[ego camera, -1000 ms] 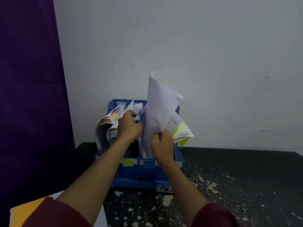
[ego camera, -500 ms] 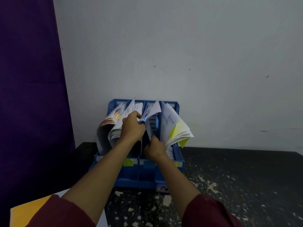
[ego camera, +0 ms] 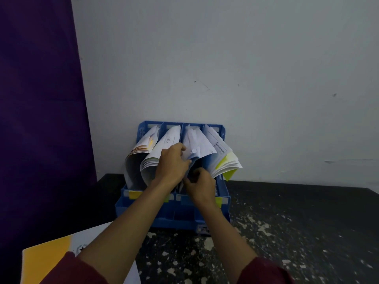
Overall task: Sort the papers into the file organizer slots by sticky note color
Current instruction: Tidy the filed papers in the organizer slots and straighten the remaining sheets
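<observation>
Your left grip (ego camera: 173,162) curls around white papers (ego camera: 164,148) in the second slot of the blue plastic file organizer (ego camera: 176,218); your right grip (ego camera: 200,185) pinches the third slot's sheets (ego camera: 196,144). Printed headings are too small to read. Dark speckled desk (ego camera: 287,222) lies open rightward.

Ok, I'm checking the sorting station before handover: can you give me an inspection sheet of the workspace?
Surface: dark speckled table, pale flecks.
Job's things: blue file organizer, four slots all holding papers; sticky notes on its front labels; paper stack front left.
Clutter: nothing seen.
Hands: left hand grips second-slot papers; right hand curled low at the third slot, grasp unclear.
Cables: nothing seen.
Surroundings: white wall, purple curtain on the left.
</observation>
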The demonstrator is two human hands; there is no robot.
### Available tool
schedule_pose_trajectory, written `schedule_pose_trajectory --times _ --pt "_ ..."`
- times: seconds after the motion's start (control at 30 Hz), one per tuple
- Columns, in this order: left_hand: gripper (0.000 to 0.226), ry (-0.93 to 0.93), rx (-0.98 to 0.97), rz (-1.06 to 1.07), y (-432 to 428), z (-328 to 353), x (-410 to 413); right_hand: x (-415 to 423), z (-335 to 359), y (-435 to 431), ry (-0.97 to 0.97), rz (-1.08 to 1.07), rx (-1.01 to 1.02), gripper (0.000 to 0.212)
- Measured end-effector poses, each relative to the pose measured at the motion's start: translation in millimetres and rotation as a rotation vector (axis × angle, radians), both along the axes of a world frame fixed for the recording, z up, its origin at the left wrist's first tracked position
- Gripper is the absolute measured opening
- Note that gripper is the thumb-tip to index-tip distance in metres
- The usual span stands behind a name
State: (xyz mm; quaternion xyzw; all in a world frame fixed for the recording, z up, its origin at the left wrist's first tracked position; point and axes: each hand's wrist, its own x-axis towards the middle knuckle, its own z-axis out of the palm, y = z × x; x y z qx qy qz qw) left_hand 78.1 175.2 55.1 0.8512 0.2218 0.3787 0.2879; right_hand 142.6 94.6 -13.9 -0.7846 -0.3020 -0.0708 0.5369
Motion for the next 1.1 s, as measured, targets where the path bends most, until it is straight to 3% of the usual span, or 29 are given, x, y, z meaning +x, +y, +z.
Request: schedule_pose_trajectory --times 0.13,0.3,0.43,0.67,0.97,1.1 --pt "0.031 0.005 0.039 0.016 -3 -4 -4 -2 6 -3 0.010 0.009 -0.016 0.010" --pt "0.021 -0.015 0.050 0.025 -3 -3 1 -1 14 5 0.046 0.043 -0.067 0.030" --pt "0.018 -0.022 0.074 0.040 -1 -1 6 8 11 15 0.110 0.061 -0.094 0.015" --pt "0.015 -0.047 0.116 0.038 3 -3 8 9 13 17 0.079 0.101 -0.100 0.028" --pt "0.022 -0.111 0.247 -0.140 -6 -17 -26 -8 6 -9 -0.030 0.138 0.059 0.008" --pt "0.019 -0.081 0.329 -0.217 -14 -33 -57 -30 -1 -23 -0.083 0.108 0.181 0.013"
